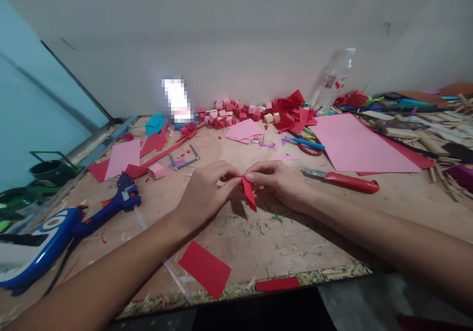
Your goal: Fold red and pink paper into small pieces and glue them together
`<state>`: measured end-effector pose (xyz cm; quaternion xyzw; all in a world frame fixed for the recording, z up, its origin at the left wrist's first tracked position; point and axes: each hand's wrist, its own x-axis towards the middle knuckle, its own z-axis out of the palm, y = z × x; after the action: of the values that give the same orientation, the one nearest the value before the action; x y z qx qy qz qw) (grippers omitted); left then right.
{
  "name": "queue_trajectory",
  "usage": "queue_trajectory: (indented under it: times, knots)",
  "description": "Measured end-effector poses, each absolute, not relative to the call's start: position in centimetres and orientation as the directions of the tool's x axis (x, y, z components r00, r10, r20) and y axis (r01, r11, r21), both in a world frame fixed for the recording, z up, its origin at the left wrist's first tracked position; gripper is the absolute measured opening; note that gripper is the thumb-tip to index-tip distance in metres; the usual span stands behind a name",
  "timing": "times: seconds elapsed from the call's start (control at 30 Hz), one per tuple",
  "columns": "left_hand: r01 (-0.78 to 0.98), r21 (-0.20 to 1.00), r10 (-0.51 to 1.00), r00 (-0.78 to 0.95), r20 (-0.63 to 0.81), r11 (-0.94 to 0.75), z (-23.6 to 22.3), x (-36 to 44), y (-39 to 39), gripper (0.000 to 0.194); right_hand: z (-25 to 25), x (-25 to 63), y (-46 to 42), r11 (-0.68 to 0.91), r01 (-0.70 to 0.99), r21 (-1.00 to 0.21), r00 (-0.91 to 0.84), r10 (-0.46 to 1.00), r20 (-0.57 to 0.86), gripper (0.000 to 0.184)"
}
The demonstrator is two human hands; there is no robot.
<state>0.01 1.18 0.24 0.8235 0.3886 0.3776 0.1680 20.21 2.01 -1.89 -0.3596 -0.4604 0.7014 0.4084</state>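
A small folded strip of red paper (249,195) is pinched between my two hands above the middle of the table, its free end pointing down toward me. My left hand (210,188) is closed on its left edge with thumb and finger. From the other side, my right hand (275,181) grips the same piece, its thumb pressed on the top. A flat red paper rectangle (205,269) lies near the table's front edge. To the right of my right hand rests a red-handled knife (343,180). The fingertips partly cover the upper end of the strip.
A blue glue gun (125,193) lies at left by a blue-and-white object (55,242). Small pink and red paper cubes (229,113) line the wall. Pink sheets (362,141), scissors (309,148) and a clear bottle (334,82) are at right. A bright phone-like screen (177,99) leans at back.
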Motion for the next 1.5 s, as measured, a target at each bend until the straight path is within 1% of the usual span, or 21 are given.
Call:
queue_trajectory:
  times: [0.13, 0.27, 0.37, 0.5, 0.67, 0.87, 1.17, 1.37, 1.5]
  knots:
    - [0.495, 0.668, 0.831, 0.373, 0.413, -0.555, 0.34, 0.12, 1.12, 0.011, -1.96, 20.25, 2.06, -0.255, -0.27, -0.928, -0.396, 0.908, -0.135, 0.029]
    - [0.407, 0.783, 0.871, 0.352, 0.342, -0.471, 0.39, 0.28, 1.21, 0.012, -2.18, 20.38, 2.41, -0.259, -0.292, -0.921, -0.382, 0.914, -0.136, 0.031]
    - [0.355, 0.832, 0.888, 0.342, 0.309, -0.426, 0.3, 0.35, 1.38, 0.012, -2.3, 20.47, 2.57, -0.262, -0.286, -0.922, -0.385, 0.912, -0.139, 0.032]
    - [0.367, 0.828, 0.892, 0.328, 0.312, -0.424, 0.22, 0.35, 1.54, 0.011, -2.35, 20.5, 2.44, -0.258, -0.273, -0.927, -0.407, 0.904, -0.132, 0.031]
    - [0.4, 0.821, 0.902, 0.314, 0.296, -0.408, 0.07, 0.38, 1.57, 0.013, -2.23, 20.51, 2.39, -0.282, -0.289, -0.915, -0.437, 0.889, -0.136, 0.03]
    - [0.304, 0.878, 0.906, 0.326, 0.27, -0.371, -0.03, 0.38, 1.67, 0.012, -2.21, 20.76, 2.72, -0.294, -0.303, -0.906, -0.422, 0.894, -0.149, 0.027]
    - [0.258, 0.926, 0.938, 0.284, 0.199, -0.275, -0.04, 0.63, 1.68, 0.006, -2.13, 20.63, 2.34, -0.293, -0.296, -0.909, -0.43, 0.891, -0.147, 0.03]
    - [0.164, 0.973, 0.966, 0.228, 0.122, -0.161, -0.01, 0.55, 1.96, 0.011, -1.97, 20.35, 2.04, -0.233, -0.226, -0.946, -0.415, 0.902, -0.123, 0.02]
    - [0.237, 0.942, 0.948, 0.268, 0.17, -0.236, 0.02, 0.5, 1.95, 0.007, -1.85, 20.29, 1.87, -0.215, -0.183, -0.959, -0.42, 0.899, -0.121, 0.022]
